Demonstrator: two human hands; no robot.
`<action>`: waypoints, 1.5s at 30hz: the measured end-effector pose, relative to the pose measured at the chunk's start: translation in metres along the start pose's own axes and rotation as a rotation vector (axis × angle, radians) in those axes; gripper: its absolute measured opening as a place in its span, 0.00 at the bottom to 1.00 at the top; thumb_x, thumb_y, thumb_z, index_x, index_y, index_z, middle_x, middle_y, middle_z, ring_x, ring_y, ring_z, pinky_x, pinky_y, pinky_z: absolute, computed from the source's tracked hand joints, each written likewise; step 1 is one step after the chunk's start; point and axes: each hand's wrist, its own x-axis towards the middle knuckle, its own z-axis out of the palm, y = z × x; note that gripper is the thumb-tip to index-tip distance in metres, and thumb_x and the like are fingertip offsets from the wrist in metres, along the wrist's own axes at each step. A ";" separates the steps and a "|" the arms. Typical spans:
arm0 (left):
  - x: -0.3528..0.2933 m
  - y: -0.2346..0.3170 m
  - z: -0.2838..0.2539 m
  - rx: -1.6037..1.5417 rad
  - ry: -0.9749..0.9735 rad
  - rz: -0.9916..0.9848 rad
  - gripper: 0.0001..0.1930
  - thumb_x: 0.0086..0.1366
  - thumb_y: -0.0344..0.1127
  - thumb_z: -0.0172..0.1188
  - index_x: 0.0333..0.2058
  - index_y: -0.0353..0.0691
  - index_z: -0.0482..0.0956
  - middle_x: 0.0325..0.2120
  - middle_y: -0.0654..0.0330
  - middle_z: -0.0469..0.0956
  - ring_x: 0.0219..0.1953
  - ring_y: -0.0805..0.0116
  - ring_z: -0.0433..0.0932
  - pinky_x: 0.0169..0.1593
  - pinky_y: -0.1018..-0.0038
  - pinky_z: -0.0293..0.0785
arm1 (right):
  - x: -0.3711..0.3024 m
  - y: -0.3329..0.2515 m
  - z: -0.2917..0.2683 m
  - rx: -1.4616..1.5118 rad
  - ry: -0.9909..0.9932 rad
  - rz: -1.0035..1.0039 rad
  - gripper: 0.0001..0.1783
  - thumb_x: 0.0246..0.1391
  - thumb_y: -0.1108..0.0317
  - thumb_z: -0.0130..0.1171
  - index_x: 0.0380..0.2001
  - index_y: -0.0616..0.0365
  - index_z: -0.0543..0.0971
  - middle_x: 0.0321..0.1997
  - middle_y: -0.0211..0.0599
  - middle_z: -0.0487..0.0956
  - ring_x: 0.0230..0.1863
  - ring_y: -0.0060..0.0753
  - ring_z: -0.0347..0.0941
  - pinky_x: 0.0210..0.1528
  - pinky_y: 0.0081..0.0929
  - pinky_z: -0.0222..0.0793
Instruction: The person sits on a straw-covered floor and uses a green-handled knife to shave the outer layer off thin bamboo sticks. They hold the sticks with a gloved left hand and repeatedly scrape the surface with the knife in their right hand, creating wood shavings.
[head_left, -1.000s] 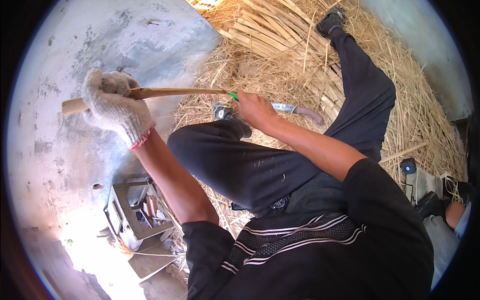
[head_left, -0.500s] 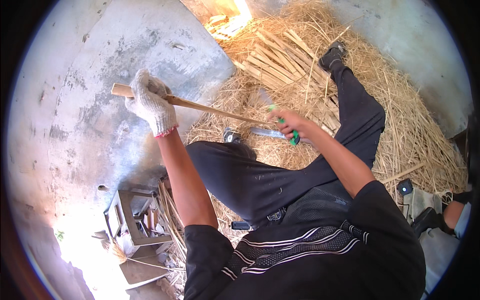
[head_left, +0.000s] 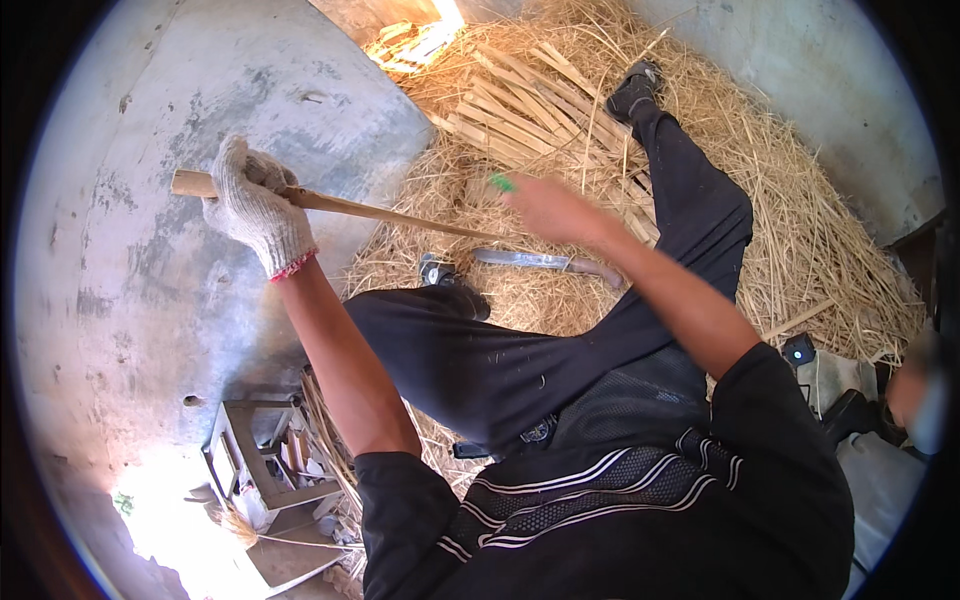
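My left hand (head_left: 262, 205), in a white knitted glove with a red-edged cuff, is closed round a long bamboo strip (head_left: 370, 208). The strip slants from its thick end at the left down to a thin tip near the straw. My bare right hand (head_left: 552, 208) is closed on a green-handled knife (head_left: 502, 183), close to the strip's thin end. Motion smears that hand, and the knife's blade cannot be made out. Below it, a machete (head_left: 525, 259) with a brown wooden handle lies on the straw between my legs.
Several split bamboo strips (head_left: 520, 110) are piled on loose shavings (head_left: 800, 230) beyond my legs. A pale slab (head_left: 250, 90) stands at the left. A wooden frame (head_left: 265, 470) with scraps sits lower left. Part of another person (head_left: 908, 395) shows at the right edge.
My right hand with the green-handled knife has moved up and left, uncovering the machete's handle. My left hand still grips the strip; the whole view has shifted somewhat.
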 end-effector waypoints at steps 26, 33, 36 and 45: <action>0.011 -0.006 -0.005 0.047 0.054 -0.025 0.19 0.58 0.28 0.56 0.15 0.50 0.56 0.10 0.70 0.54 0.11 0.76 0.53 0.19 0.73 0.56 | -0.057 0.185 0.178 -0.202 -0.317 0.891 0.16 0.56 0.68 0.52 0.46 0.55 0.83 0.51 0.46 0.80 0.52 0.47 0.78 0.49 0.43 0.74; 0.011 -0.011 0.001 0.245 0.231 0.045 0.14 0.58 0.30 0.59 0.21 0.47 0.61 0.13 0.68 0.59 0.14 0.75 0.57 0.22 0.72 0.59 | 0.039 -0.009 0.068 0.396 0.080 0.395 0.17 0.67 0.61 0.45 0.44 0.66 0.71 0.19 0.46 0.74 0.22 0.49 0.75 0.27 0.44 0.74; 0.009 -0.013 0.006 0.274 0.253 0.065 0.13 0.59 0.31 0.59 0.24 0.46 0.61 0.14 0.67 0.60 0.15 0.75 0.59 0.23 0.72 0.60 | 0.038 -0.025 0.110 0.375 0.088 0.217 0.17 0.67 0.60 0.45 0.44 0.67 0.70 0.21 0.51 0.76 0.24 0.59 0.77 0.28 0.51 0.73; 0.008 -0.009 -0.015 0.308 0.308 0.102 0.13 0.59 0.31 0.58 0.25 0.44 0.61 0.14 0.66 0.61 0.14 0.74 0.60 0.23 0.72 0.62 | 0.039 -0.024 0.150 0.210 0.110 0.199 0.17 0.66 0.57 0.47 0.43 0.63 0.69 0.25 0.65 0.77 0.32 0.71 0.76 0.33 0.56 0.73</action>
